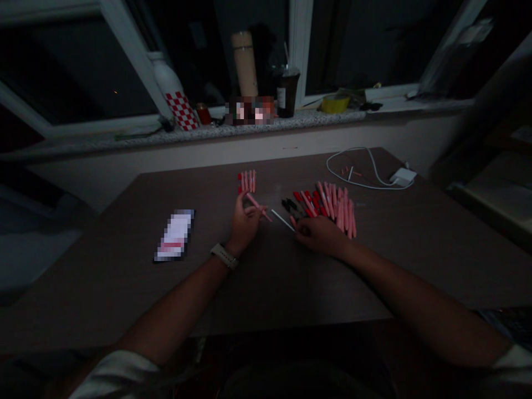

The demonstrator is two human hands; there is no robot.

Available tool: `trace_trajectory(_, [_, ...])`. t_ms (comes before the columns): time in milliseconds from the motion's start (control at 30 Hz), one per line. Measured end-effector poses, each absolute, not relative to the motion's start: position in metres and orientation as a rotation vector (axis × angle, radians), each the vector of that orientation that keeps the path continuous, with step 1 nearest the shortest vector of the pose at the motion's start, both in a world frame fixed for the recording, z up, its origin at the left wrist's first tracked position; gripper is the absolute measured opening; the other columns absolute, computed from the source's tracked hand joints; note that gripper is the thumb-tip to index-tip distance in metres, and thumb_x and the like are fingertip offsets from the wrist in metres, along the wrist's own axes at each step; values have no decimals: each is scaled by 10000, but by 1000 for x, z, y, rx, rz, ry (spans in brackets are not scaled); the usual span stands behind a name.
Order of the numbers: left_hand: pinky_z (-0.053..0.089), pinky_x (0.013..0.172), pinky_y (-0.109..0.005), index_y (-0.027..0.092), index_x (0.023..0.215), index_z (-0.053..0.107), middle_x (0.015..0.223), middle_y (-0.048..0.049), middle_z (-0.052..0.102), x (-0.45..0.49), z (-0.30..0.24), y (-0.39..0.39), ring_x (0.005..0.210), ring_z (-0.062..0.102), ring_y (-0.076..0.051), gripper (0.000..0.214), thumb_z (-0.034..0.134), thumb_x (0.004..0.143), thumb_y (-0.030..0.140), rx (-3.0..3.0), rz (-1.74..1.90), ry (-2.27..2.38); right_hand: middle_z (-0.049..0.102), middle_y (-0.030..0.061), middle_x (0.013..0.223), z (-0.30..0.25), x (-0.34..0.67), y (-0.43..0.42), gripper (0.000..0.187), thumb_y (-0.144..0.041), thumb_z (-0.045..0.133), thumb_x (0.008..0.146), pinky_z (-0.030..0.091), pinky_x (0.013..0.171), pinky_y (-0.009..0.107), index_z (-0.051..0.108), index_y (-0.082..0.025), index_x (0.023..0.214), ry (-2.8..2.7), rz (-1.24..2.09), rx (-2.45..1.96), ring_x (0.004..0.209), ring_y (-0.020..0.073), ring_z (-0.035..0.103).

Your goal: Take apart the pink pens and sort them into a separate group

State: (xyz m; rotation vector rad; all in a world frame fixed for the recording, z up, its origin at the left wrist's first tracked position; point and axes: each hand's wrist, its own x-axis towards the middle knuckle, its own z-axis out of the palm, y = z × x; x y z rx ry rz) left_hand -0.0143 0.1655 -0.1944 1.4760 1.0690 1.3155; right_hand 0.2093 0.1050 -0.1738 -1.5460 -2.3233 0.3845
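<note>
Pink pen is clamped in the left hand's grip, pointing to 3 o'clock. Right hand's grip is at the end of a thin white refill, but I cannot tell if it is clamped. On the table, a pile of pink pens lies at this hand's 1 o'clock, and a short row of pink pens at the left hand's 12 o'clock.

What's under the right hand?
The right hand sits at the near end of the red pens; a thin white stick runs under its fingers. Whatever lies beneath the palm is hidden.
</note>
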Motion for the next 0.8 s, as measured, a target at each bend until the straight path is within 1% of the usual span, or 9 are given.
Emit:
trace_trajectory(67, [525, 775, -292, 192, 1336, 381, 850, -63, 715, -14, -194, 165, 834, 697, -174, 579, 643, 822, 239, 1534, 1305, 1084, 678, 30, 701, -175, 209, 106, 137, -278, 563, 830, 308, 548, 255, 659, -193, 782, -2326, 380, -1559, 603, 150, 591])
trace_trajectory(133, [519, 781, -293, 187, 1305, 419, 826, -52, 711, -14, -194, 164, 811, 696, -171, 544, 653, 817, 242, 1566, 1299, 1105, 676, 33, 697, -175, 209, 106, 137, -275, 562, 829, 301, 545, 259, 661, -194, 780, -2333, 380, -1576, 594, 150, 583])
trace_trajectory(300, [516, 718, -259, 189, 1263, 441, 796, -24, 690, -13, -196, 166, 740, 686, -149, 511, 667, 807, 234, 1578, 1294, 1136, 681, 35, 716, -173, 207, 105, 133, -279, 563, 828, 293, 540, 256, 662, -194, 806, -2347, 377, -1615, 604, 152, 585])
trace_trajectory(433, [521, 646, -231, 195, 1250, 437, 863, -26, 661, -14, -198, 169, 707, 673, -129, 458, 629, 836, 235, 1670, 1266, 1173, 675, 29, 717, -173, 207, 104, 141, -291, 558, 830, 285, 526, 246, 648, -185, 808, -2359, 363, -1632, 601, 145, 581])
trace_trajectory(567, [522, 610, -230, 190, 1233, 467, 900, -33, 636, -16, -198, 171, 675, 659, -119, 426, 622, 840, 239, 1732, 1236, 1263, 673, 29, 716, -173, 206, 103, 153, -288, 546, 844, 290, 531, 242, 644, -179, 803, -2354, 370, -1631, 611, 141, 583])
trace_trajectory(800, [494, 648, -257, 176, 1090, 569, 758, -15, 661, -18, -195, 169, 703, 648, -148, 267, 584, 871, 328, 1933, 1139, 1434, 693, 30, 744, -168, 201, 97, 154, -265, 537, 853, 323, 568, 237, 659, -172, 843, -2351, 407, -1505, 637, 139, 609])
